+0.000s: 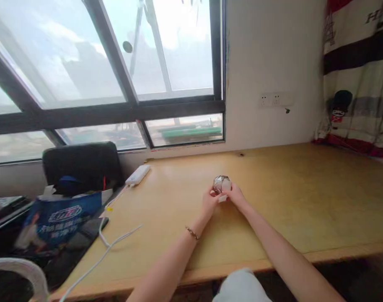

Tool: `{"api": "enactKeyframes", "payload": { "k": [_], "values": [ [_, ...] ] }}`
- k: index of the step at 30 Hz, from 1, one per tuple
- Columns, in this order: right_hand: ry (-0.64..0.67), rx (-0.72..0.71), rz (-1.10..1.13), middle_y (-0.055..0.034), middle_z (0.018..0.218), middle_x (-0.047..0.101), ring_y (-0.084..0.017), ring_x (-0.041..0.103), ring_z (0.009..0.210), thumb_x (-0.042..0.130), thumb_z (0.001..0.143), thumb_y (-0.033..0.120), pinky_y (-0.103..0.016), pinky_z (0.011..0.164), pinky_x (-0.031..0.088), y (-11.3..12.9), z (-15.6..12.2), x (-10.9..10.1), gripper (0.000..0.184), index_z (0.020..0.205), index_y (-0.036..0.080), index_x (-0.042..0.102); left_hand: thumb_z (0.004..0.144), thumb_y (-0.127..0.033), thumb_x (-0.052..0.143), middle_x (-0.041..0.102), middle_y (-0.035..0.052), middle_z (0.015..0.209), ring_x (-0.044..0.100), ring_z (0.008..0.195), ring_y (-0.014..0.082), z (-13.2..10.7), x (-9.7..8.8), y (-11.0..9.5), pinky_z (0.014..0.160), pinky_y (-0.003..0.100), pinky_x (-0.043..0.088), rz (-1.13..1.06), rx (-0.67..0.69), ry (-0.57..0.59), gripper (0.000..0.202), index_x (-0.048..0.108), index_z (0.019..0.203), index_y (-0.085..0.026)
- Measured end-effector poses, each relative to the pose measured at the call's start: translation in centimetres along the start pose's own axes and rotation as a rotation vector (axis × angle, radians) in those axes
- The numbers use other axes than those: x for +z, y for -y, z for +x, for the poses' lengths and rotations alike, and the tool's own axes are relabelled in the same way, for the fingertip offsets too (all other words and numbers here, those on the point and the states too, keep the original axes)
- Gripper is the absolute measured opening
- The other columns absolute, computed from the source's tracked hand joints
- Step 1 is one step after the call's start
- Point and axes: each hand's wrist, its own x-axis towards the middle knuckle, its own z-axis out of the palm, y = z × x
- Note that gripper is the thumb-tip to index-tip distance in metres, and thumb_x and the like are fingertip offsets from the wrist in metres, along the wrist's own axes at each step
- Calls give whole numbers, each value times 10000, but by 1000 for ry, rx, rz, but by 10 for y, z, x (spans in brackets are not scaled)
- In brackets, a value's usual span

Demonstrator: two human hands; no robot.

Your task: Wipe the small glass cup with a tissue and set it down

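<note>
Silver-and-white, one round object (222,183) is pinched between two hands (209,199) (236,195) over one table (292,188).

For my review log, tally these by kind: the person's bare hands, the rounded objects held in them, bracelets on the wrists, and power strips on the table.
Bare hands, left hand and right hand: 2
Shiny silver-and-white rounded object: 1
Thin dark patterned bracelet: 1
Long white rectangular power strip: 1
Total: 5

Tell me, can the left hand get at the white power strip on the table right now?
Probably yes, with a stretch: I see nothing standing between the left hand and the power strip, though that hand is busy holding the shiny round thing.
</note>
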Motion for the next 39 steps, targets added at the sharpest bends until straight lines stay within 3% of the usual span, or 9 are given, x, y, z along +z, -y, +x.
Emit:
{"api": "enactKeyframes", "payload": {
  "k": [4,7,11,17,21,25,30,33,39],
  "values": [
    [-104,-28,-178,-45,671,645,-168,582,609,520,692,293,-226,531,422,-1,3,-6,216,802,134,618,564,-278,706,650,38,771,613,696,181,-1,1,-2,643,268,487,-15,-10,34,407,580,924,-138],
    [-250,-157,-364,-77,693,635,-175,574,643,407,777,305,-235,577,400,3,0,-11,260,796,130,598,562,-273,710,640,42,809,608,754,180,-1,2,-4,710,284,486,-45,8,44,383,586,900,-142],
    [-264,-290,-427,-55,631,601,-154,541,562,316,827,308,-224,540,364,6,-5,-15,315,852,137,580,598,-334,686,618,26,749,602,653,156,0,3,-4,657,300,505,-88,-64,19,367,594,892,-136],
    [-196,-239,-138,-40,660,608,-149,540,590,355,804,450,-213,523,393,-3,6,-12,393,827,139,595,607,-376,679,628,58,791,608,621,145,7,0,0,654,295,503,-331,-186,-91,396,579,891,-119],
    [-63,-31,204,-55,788,640,-175,578,660,441,731,535,-241,525,445,-9,13,-7,467,941,141,579,614,-390,673,634,53,752,606,549,132,9,-2,-1,623,285,504,-449,-252,-127,371,570,853,-126],
    [34,147,457,-77,810,646,-168,596,652,479,700,570,-247,540,462,-6,8,-4,494,909,135,587,612,-380,680,642,78,795,611,559,133,7,0,0,610,269,503,-413,-266,-62,380,579,869,-119],
    [203,104,578,-69,816,650,-177,602,703,611,624,489,-269,628,467,4,-1,-3,419,858,140,608,605,-353,691,644,89,880,622,705,165,2,3,1,701,289,496,-277,-190,12,426,587,946,-120],
    [144,59,439,-70,804,655,-196,601,720,612,620,433,-285,641,459,3,1,-5,378,859,140,615,582,-344,702,648,69,873,615,761,188,0,4,-1,725,304,487,-169,-140,30,415,601,925,-133],
    [-268,-82,-272,-89,700,650,-206,588,668,443,736,451,-264,588,409,-4,7,-14,354,762,150,626,544,-306,723,643,44,813,603,766,184,-4,7,-6,719,280,473,-31,-46,70,377,617,870,-150]
  ]
}}
